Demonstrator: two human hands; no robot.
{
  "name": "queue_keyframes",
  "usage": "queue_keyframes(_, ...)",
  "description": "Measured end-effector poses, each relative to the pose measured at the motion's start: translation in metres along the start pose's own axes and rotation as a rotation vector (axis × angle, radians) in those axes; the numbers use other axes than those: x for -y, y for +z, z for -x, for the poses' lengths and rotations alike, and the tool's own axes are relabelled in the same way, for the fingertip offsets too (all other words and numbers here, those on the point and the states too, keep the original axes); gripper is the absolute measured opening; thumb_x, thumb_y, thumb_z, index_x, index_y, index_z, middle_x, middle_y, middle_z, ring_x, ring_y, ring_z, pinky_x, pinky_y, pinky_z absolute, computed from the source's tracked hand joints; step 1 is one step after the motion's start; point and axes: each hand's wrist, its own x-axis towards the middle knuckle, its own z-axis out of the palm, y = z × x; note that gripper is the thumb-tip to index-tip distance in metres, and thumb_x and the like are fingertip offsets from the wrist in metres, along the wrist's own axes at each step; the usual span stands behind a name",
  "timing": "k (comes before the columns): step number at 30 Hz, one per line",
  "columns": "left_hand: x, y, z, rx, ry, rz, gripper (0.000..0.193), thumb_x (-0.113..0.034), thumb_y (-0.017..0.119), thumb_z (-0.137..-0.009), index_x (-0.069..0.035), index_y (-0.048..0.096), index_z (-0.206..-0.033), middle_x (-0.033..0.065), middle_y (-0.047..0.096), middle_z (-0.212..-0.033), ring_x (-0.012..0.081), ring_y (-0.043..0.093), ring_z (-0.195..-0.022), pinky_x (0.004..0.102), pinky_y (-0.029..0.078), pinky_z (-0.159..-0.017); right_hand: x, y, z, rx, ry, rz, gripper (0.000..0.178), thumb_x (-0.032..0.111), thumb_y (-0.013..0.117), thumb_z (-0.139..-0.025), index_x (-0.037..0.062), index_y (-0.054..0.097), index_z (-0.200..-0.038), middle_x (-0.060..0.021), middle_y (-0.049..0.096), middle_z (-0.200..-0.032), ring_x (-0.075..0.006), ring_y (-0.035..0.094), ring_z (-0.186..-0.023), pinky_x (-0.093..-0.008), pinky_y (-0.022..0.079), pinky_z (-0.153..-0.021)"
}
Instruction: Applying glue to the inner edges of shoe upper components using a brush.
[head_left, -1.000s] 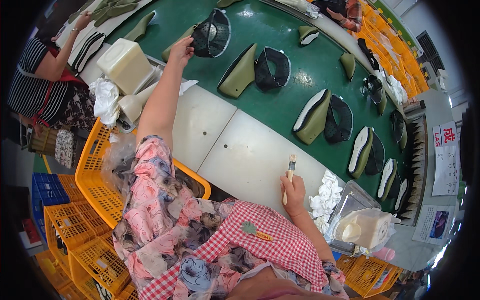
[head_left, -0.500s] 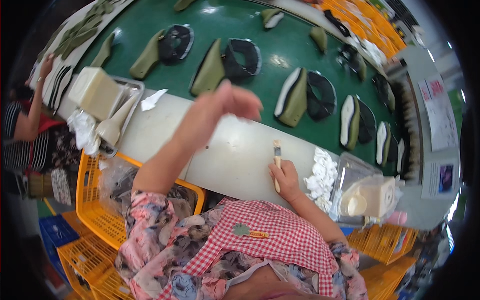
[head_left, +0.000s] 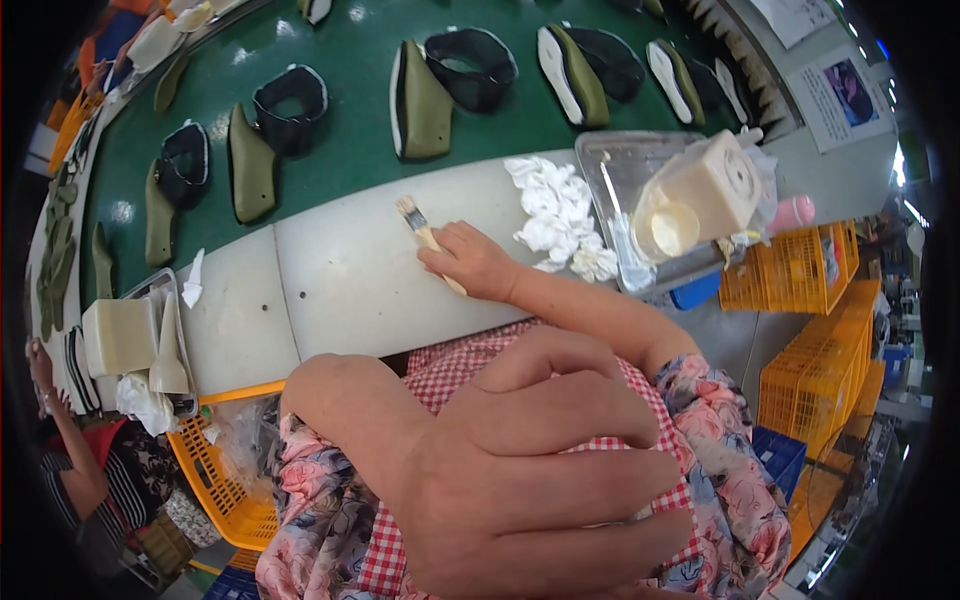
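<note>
My right hand [head_left: 470, 262] is closed round the wooden handle of a small paint brush [head_left: 425, 234], its pale bristles up and to the left, over the white work ledge [head_left: 352, 255]. My left hand [head_left: 550, 480] is raised close in front of my checked apron, back of the hand showing. Its fingers are apart and loosely bent, with nothing visible in them; the palm is hidden. Beyond the ledge, olive-green shoe-shaped pieces [head_left: 425, 105], some with white soles, stand beside black shoe uppers [head_left: 473, 68] on a green belt [head_left: 345, 110].
White crumpled cloths [head_left: 560, 215] lie right of the brush, beside a tray [head_left: 625, 255] with a cream container [head_left: 708, 185] and cup. A second container [head_left: 118, 335] stands at the left. Yellow crates [head_left: 790, 270] flank me. A co-worker's arm [head_left: 80, 455] shows far left.
My left hand has come back from over the ledge and up close to me. My view has turned rightward. The brush stays in my right hand, its bristles now leaning further left.
</note>
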Motion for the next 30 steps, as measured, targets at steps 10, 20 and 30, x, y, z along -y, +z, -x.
queue_keyframes(10, -0.017, 0.042, 0.019, -0.292, -0.045, 0.157, 0.066, -0.048, 0.040, -0.102, 0.003, 0.072, -0.073, 0.0141, 0.065, -0.069, 0.0268, 0.061, -0.066, 0.0459, 0.044, -0.085, -0.001, 0.001, 0.002, -0.010, -0.015, -0.063, 0.028, 0.012, 0.073, -0.080, 0.0082, 0.062, -0.105, -0.0124, 0.055, -0.090, -0.0302, 0.055, -0.079, -0.0407, 0.046, -0.070)
queue_keyframes(20, -0.052, 0.034, 0.020, -0.210, -0.241, 0.052, 0.047, -0.039, 0.049, -0.098, -0.006, 0.075, -0.077, 0.0097, 0.071, -0.079, 0.0234, 0.064, -0.075, 0.0416, 0.046, -0.076, 0.004, -0.006, -0.002, -0.011, -0.023, -0.040, 0.026, 0.012, 0.072, -0.080, 0.0084, 0.061, -0.103, -0.0108, 0.053, -0.086, -0.0293, 0.055, -0.078, -0.0392, 0.046, -0.071)
queue_keyframes(30, -0.044, -0.018, 0.045, 0.099, -0.108, -0.302, 0.031, -0.031, 0.056, -0.093, -0.011, 0.078, -0.085, 0.0059, 0.074, -0.087, 0.0190, 0.066, -0.081, 0.0362, 0.048, -0.066, 0.000, 0.008, 0.006, -0.020, -0.032, -0.077, 0.026, 0.010, 0.071, -0.081, 0.0064, 0.063, -0.105, -0.0136, 0.056, -0.087, -0.0315, 0.057, -0.079, -0.0417, 0.047, -0.070)
